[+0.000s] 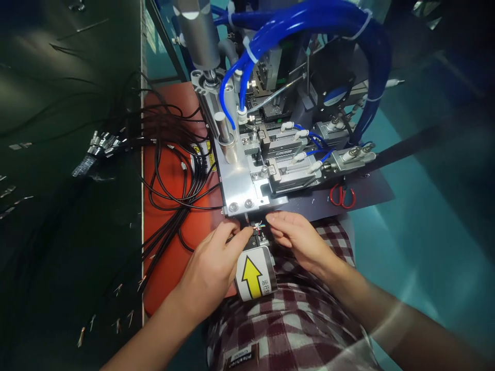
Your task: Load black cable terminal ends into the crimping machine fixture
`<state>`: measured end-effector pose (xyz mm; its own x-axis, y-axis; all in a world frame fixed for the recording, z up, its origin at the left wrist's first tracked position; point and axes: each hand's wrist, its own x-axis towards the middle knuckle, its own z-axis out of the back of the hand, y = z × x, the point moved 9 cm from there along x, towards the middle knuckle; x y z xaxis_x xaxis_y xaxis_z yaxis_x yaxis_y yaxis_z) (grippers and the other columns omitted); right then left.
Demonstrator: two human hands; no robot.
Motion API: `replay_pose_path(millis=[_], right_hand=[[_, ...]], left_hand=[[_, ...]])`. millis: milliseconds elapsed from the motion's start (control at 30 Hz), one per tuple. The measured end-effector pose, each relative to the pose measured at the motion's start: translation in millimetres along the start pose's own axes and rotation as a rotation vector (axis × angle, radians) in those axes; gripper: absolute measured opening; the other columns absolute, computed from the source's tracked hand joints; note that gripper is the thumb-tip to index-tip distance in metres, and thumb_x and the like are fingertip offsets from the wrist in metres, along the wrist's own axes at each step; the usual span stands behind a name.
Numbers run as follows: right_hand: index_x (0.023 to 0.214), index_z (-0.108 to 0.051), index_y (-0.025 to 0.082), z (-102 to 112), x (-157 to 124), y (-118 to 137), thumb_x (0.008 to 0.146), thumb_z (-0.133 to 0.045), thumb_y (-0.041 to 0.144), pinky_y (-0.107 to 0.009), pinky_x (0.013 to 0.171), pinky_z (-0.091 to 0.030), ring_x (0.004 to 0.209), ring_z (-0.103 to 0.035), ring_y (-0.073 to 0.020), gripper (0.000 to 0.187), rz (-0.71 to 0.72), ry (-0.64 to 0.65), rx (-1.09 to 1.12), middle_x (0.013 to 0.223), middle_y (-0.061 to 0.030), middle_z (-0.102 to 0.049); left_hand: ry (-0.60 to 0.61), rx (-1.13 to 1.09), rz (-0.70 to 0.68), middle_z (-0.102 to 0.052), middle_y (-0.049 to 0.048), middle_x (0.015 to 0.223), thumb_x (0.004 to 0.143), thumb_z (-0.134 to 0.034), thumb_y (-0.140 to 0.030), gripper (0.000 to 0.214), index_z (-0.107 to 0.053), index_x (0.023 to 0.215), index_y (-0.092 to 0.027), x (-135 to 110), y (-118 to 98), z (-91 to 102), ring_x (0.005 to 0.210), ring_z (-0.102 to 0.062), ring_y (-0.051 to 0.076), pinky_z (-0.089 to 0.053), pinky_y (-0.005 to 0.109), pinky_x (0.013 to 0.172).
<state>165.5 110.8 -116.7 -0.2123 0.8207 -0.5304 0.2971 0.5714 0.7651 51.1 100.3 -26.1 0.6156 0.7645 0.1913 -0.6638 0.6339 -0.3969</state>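
Thumb and fingers of my left hand [214,257] are closed on a cable whose thin coloured wires [260,225] fan out past the thumb tip. Just to the right, my right hand [297,237] has its thumb and forefinger pinched together. Anything between those fingertips is too small to make out. The wires lie at the front edge of a shiny metal plate [242,193] on the machine. Below them, close to my left hand, is a rounded machine part [253,275] with a yellow arrow label. My left hand hides most of the cable it grips.
Black cables [174,201] lie coiled over an orange mat [154,288] on the left. Beyond them are bundled metal connectors [101,144]. Thick blue air tubes [309,20] arch over pneumatic cylinders [296,172]. Red-handled scissors [342,197] rest at the right.
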Motion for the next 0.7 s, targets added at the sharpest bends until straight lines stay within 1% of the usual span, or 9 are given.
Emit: replay_pose_path(millis=[33,100,167,333,433,567,633,700], right_hand=[[0.061,-0.052,0.017,3.3,-0.5,0.1,0.078,-0.065,0.041,-0.023,0.043,-0.015,0.044,-0.023,-0.0053,0.032,0.019,-0.025,-0.002,0.051,0.0082,-0.037],[0.073,-0.060,0.016,7.0,-1.4,0.6,0.078,-0.065,0.043,-0.023,0.042,-0.017,0.044,-0.026,-0.0063,0.028,0.048,-0.065,-0.042,0.051,0.0080,-0.039],[0.081,-0.063,0.016,6.5,-1.8,3.6,0.078,-0.065,0.043,-0.023,0.042,-0.021,0.044,-0.030,-0.0073,0.028,0.084,-0.080,-0.118,0.052,0.0073,-0.043],[0.075,-0.060,0.017,4.3,-5.1,17.5,0.080,-0.063,0.033,-0.024,0.048,-0.034,0.051,-0.043,-0.0105,0.017,0.242,-0.140,-0.316,0.059,0.0034,-0.051],[0.078,-0.058,0.019,5.9,-9.0,22.7,0.085,-0.058,0.030,-0.024,0.047,-0.034,0.051,-0.044,-0.0110,0.013,0.328,-0.182,-0.422,0.061,0.0034,-0.051],[0.084,-0.059,0.019,6.4,-8.8,17.5,0.088,-0.056,0.033,-0.025,0.049,-0.036,0.054,-0.046,-0.0116,0.015,0.303,-0.147,-0.402,0.065,0.0019,-0.054],[0.089,-0.061,0.019,5.2,-9.2,16.8,0.087,-0.058,0.034,-0.025,0.048,-0.035,0.053,-0.044,-0.0118,0.016,0.300,-0.135,-0.408,0.062,0.0033,-0.051],[0.091,-0.062,0.019,3.1,-11.1,19.8,0.087,-0.059,0.033,-0.025,0.047,-0.033,0.050,-0.042,-0.0115,0.015,0.331,-0.134,-0.442,0.058,0.0053,-0.046]], left_hand=[[0.003,-0.003,0.004,-0.056,0.0112,0.093,0.089,-0.042,-0.006,0.032,-0.061,0.114,-0.010,-0.4,0.3,-0.3,0.081,-0.059,0.020,-0.054,0.028,0.067],[0.010,-0.009,0.014,-0.056,0.0110,0.094,0.089,-0.043,-0.006,0.031,-0.061,0.114,-0.010,-1.0,1.1,-0.8,0.082,-0.059,0.020,-0.054,0.028,0.069],[0.010,-0.009,0.020,-0.056,0.0106,0.093,0.089,-0.043,-0.006,0.031,-0.061,0.114,-0.010,-1.3,1.5,-0.6,0.082,-0.059,0.019,-0.053,0.028,0.069],[0.024,-0.010,0.023,-0.056,0.0105,0.094,0.089,-0.043,-0.006,0.032,-0.061,0.115,-0.010,-1.4,1.9,-0.9,0.081,-0.059,0.019,-0.053,0.028,0.069],[0.048,-0.006,0.032,-0.056,0.0107,0.095,0.089,-0.042,-0.005,0.033,-0.060,0.116,-0.010,-2.5,2.6,-2.1,0.083,-0.059,0.020,-0.053,0.029,0.069],[0.053,-0.020,0.029,-0.055,0.0112,0.097,0.088,-0.042,-0.006,0.035,-0.059,0.118,-0.010,-3.3,2.5,-1.9,0.086,-0.059,0.020,-0.053,0.028,0.071],[0.042,-0.018,0.026,-0.056,0.0110,0.097,0.088,-0.042,-0.006,0.034,-0.059,0.118,-0.010,-2.3,2.3,-1.1,0.085,-0.059,0.020,-0.053,0.028,0.071],[0.030,-0.015,0.026,-0.056,0.0106,0.095,0.089,-0.042,-0.006,0.034,-0.059,0.117,-0.011,-0.8,2.2,-0.4,0.083,-0.059,0.019,-0.053,0.028,0.070]])
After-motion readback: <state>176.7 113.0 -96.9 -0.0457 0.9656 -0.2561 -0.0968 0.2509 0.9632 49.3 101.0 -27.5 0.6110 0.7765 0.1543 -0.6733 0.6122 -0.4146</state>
